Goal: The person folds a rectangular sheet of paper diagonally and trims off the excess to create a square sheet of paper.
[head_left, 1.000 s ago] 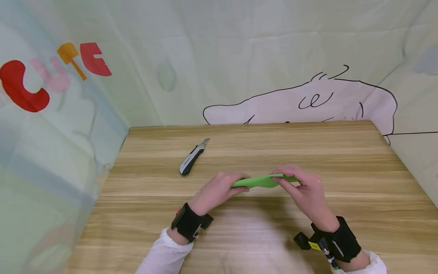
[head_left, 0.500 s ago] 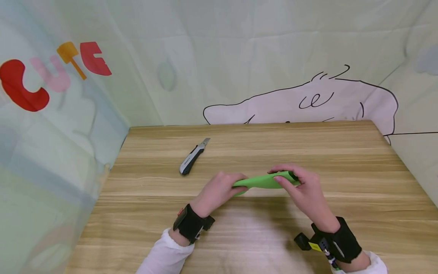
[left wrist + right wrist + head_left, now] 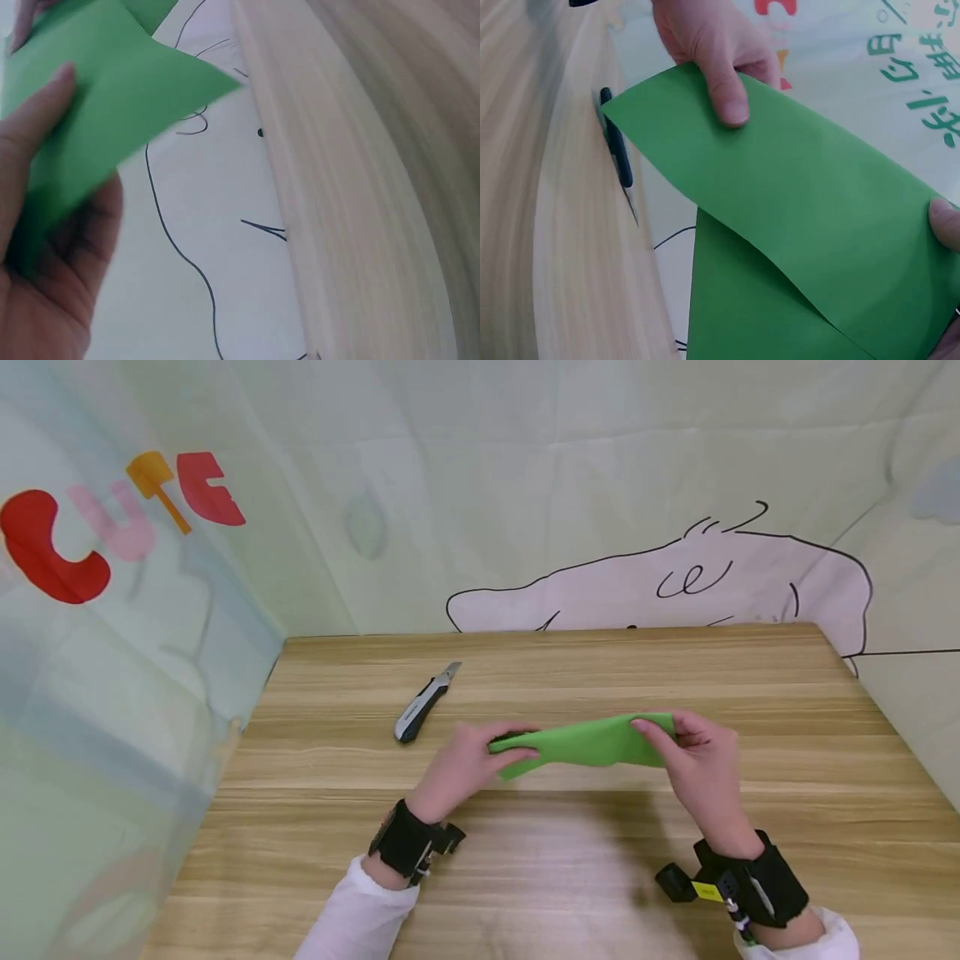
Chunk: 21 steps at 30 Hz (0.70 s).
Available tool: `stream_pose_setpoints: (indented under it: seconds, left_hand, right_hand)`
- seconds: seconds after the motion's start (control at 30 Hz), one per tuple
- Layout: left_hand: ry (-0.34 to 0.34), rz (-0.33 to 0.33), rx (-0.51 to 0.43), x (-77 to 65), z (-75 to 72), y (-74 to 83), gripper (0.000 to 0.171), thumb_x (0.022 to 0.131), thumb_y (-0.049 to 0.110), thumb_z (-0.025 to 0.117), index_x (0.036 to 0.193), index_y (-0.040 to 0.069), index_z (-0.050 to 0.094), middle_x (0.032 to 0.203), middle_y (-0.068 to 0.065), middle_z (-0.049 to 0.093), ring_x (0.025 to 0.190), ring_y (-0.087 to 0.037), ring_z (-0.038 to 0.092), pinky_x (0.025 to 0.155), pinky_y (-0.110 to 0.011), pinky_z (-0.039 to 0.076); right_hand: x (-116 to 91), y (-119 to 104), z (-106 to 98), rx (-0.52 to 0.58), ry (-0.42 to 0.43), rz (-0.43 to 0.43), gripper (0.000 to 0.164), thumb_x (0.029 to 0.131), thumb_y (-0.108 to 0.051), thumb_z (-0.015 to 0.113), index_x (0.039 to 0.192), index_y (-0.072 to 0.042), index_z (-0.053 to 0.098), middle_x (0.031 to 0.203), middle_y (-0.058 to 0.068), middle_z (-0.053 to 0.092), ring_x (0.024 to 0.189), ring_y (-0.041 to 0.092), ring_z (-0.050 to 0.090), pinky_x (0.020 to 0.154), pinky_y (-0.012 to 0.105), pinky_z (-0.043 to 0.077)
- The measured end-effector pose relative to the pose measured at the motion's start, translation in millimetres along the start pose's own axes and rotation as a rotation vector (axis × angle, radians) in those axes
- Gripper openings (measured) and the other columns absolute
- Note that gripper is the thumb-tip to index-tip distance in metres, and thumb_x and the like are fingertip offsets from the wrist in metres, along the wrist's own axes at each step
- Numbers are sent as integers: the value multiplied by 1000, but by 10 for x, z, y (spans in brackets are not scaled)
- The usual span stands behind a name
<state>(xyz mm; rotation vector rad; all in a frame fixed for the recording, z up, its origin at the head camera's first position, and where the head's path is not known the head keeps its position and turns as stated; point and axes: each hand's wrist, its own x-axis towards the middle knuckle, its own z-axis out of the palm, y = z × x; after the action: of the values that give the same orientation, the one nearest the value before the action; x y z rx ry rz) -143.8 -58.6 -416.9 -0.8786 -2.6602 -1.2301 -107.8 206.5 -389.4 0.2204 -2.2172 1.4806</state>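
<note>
A sheet of green paper, bent over into two layers, is held up above the table between both hands. My left hand pinches its left end, thumb on the near face and fingers behind. At the right end, my right hand grips the sheet between thumb and fingers. The right wrist view shows the paper's upper layer overlapping a lower flap. One corner of the paper points outward in the left wrist view.
A utility knife with its blade out lies on the wooden table, beyond my left hand. A printed cloth backdrop rises behind the table's far edge and along the left side.
The right hand has moved right and slightly up, and the left hand a little left. The paper between them is spread longer, showing more of its face. The knife has stayed put.
</note>
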Motion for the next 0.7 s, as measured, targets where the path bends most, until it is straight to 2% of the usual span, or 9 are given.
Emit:
stream_pose_setpoints:
  seconds: [0.1,0.17,0.23,0.37,0.43,0.53,0.7]
  left_hand:
    - [131,-86,-177,10,-56,-25,29,81,46,66,107,32,69,93,12,71,54,-1,45,46,-16,39]
    - [210,-109,-262,18,-78,-36,29,80,46,67,103,29,70,85,11,70,50,-5,38,43,-18,33]
    - [267,-110,-315,25,-97,-31,27,81,44,67,101,27,70,71,8,63,47,-8,31,41,-20,27]
    - [324,-88,-381,29,-119,-17,20,84,36,68,98,22,71,63,1,60,48,-8,34,43,-21,25]
    - [331,-83,-389,25,-127,-10,18,84,32,68,98,20,71,70,-1,68,49,-8,38,43,-20,25]
    - [334,-57,-332,22,-136,-19,17,84,30,68,96,18,72,81,0,73,56,-6,53,45,-19,31]
    - [326,75,-155,17,-184,-45,16,85,29,68,95,18,75,81,4,74,67,-2,63,49,-16,39]
  right_hand:
    - [40,12,-48,68,36,98,11,85,-6,67,89,4,69,73,-15,69,63,1,64,56,14,51]
    - [56,17,-72,87,31,135,14,87,-8,66,93,4,67,75,-12,69,64,1,63,57,14,50]
    - [68,27,-93,98,18,153,15,88,-9,64,97,3,66,77,-11,69,65,1,60,58,13,48]
    - [89,57,-128,134,-9,170,15,89,-11,62,100,-1,64,80,-10,67,65,1,54,58,13,44]
    - [96,70,-141,136,-23,172,15,90,-11,62,101,-1,63,82,-10,67,67,1,55,60,12,45]
    - [96,83,-154,84,-43,162,17,91,-13,61,103,-2,63,84,-12,66,68,2,55,61,13,46]
    - [93,87,-182,4,-46,104,17,91,-12,60,104,-1,63,84,-17,66,66,6,52,57,14,44]
